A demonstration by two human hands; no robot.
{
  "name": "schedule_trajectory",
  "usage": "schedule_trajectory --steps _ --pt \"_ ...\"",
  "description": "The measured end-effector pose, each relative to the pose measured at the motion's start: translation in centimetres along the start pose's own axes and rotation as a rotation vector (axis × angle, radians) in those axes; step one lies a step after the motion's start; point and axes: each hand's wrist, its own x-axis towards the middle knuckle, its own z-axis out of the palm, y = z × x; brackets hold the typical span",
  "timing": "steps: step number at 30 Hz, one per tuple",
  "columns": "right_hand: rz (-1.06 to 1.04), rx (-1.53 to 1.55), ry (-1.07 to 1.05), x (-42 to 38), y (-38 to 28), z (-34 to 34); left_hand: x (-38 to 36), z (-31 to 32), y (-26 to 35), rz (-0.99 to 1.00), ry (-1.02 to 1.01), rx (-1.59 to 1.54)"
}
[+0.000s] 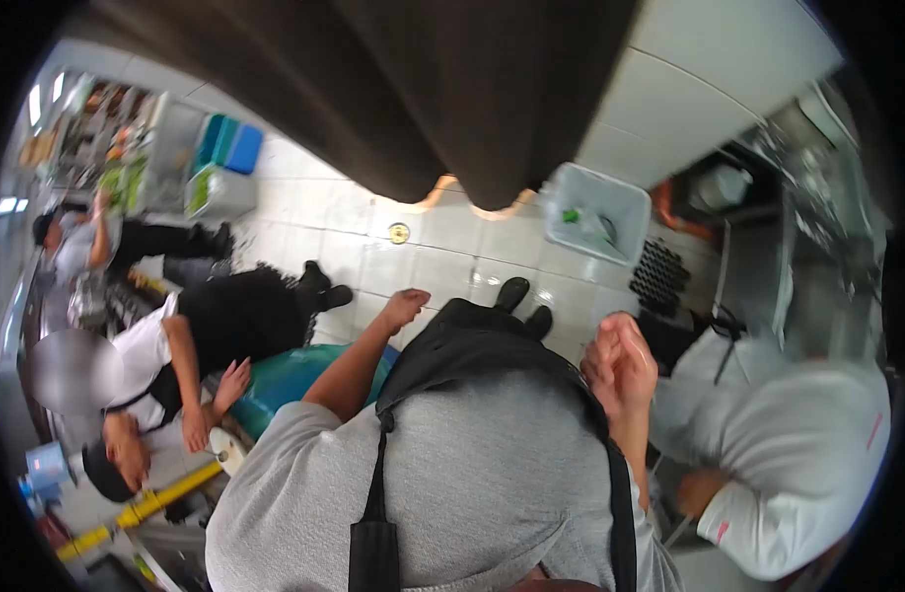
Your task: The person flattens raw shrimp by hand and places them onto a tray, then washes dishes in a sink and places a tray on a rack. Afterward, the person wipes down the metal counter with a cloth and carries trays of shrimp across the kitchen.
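Note:
My left hand (405,308) is held out in front of the black apron (482,350) at my waist, above the tiled floor. Its fingers are loosely bent and nothing shows in them. On the other side, my right hand (622,365) is raised beside the apron. Its fingers are half curled and apart from the thumb, with no object visible. Neither hand touches anything I can see. The nearest thing to my left forearm is a green plastic-covered bin (280,385), partly hidden behind the arm.
A dark curtain (373,89) hangs ahead. A pale bin (561,232) with green scraps stands on the wet tiles (442,261), near a drain (399,233). At left, several co-workers (137,355) stand along the counters. Close at right is a person in a white sleeve (797,444).

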Motion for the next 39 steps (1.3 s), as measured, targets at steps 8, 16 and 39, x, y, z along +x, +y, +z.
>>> schedule_trajectory --steps 8,16,39 --pt "-0.033 -0.79 -0.088 16.8 1.3 7.7 -3.8 -7.7 -17.3 -0.364 0.315 -0.55" --pt "0.521 -2.399 -0.572 36.0 16.4 3.0 -3.6 -9.8 -22.5 -0.308 0.248 -0.687" --pt "0.46 -1.927 -1.035 73.5 56.4 31.5 5.9 -49.2 -5.4 -0.036 0.522 -1.024"
